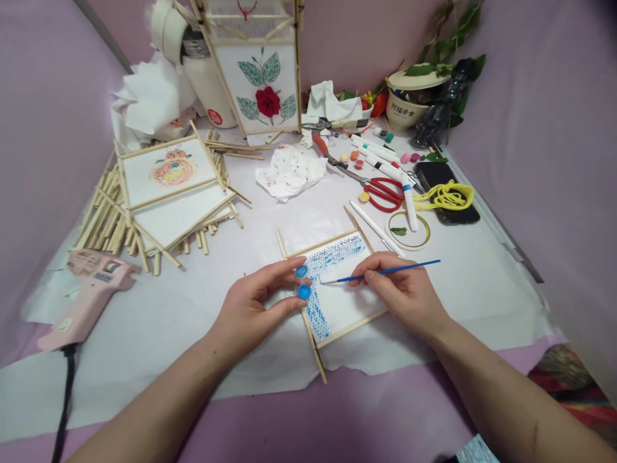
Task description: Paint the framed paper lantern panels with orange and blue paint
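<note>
My right hand (pixel 398 286) pinches a thin blue paintbrush (pixel 390 270), its tip pointing left and touching or just above a framed white panel (pixel 344 305). Blue dabs of paint run along the panel's top and left sides. Thin wooden sticks frame it, some sticking out past the corners. At the panel's left edge, my left hand (pixel 263 299) holds a small open paint pot (pixel 303 292) between thumb and fingers, its blue lid (pixel 301 271) beside it.
A pink glue gun (pixel 91 292) lies at the left, near piled sticks (pixel 103 215) and a drawn panel (pixel 168 170). Behind stands a rose lantern (pixel 265 83). Red-handled scissors (pixel 385 193), markers (pixel 409 202), a tape roll (pixel 427 235) and a phone (pixel 436 177) lie at right.
</note>
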The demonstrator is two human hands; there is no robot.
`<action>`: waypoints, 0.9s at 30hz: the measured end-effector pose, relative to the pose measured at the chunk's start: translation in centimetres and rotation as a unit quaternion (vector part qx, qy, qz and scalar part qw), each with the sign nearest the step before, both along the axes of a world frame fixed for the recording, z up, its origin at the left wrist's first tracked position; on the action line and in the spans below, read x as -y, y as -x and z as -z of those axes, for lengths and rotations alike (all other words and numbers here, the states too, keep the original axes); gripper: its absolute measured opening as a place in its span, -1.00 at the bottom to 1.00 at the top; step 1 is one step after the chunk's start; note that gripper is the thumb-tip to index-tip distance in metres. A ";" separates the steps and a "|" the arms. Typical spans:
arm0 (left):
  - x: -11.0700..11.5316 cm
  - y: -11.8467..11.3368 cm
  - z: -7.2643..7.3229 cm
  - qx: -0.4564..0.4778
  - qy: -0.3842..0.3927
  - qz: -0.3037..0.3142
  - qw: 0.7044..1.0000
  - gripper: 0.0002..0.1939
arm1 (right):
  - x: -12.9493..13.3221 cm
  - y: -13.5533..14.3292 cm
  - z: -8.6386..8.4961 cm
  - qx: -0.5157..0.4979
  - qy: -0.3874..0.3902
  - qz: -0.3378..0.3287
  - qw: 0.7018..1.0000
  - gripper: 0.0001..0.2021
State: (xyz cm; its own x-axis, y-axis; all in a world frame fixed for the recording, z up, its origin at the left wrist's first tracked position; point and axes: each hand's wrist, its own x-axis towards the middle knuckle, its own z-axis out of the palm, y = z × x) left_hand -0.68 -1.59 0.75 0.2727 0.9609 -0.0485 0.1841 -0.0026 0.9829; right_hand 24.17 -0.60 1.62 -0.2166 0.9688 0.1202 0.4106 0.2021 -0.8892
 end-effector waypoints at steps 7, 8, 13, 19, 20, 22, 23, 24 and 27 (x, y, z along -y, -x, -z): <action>0.0 -0.1 0.0 0.004 -0.001 -0.006 1.000 -0.51 | 0.0 -0.1 -0.3 0.003 -0.019 -0.019 1.000 -0.82; 0.0 -0.1 0.0 0.003 -0.001 -0.006 1.000 -0.51 | 0.0 -0.1 -0.3 0.006 -0.025 -0.016 1.000 -0.82; 0.0 0.0 0.0 0.010 -0.005 -0.003 1.000 -0.51 | 0.0 0.0 -0.4 0.020 -0.034 -0.037 0.999 -0.83; 0.1 -0.1 0.0 0.009 -0.002 -0.004 1.000 -0.51 | 0.1 -0.1 -0.4 0.005 -0.028 -0.036 0.999 -0.83; 0.1 -0.1 -0.1 0.007 -0.001 -0.005 1.000 -0.51 | 0.0 0.0 -0.4 0.009 -0.033 -0.034 0.999 -0.83; 0.1 -0.2 -0.1 0.004 0.002 -0.008 1.000 -0.51 | 0.0 0.1 -0.3 0.019 -0.044 -0.035 0.998 -0.82; 0.1 -0.2 -0.1 0.003 0.003 -0.011 1.000 -0.51 | 0.0 0.1 -0.3 0.021 -0.047 -0.040 0.998 -0.82; 0.0 -0.2 -0.1 0.003 0.003 -0.012 1.000 -0.51 | 0.0 0.1 -0.4 0.020 -0.047 -0.047 0.998 -0.83; 0.0 -0.2 -0.1 0.005 -0.002 -0.011 1.000 -0.52 | 0.1 0.0 -0.5 0.007 -0.033 -0.057 0.998 -0.83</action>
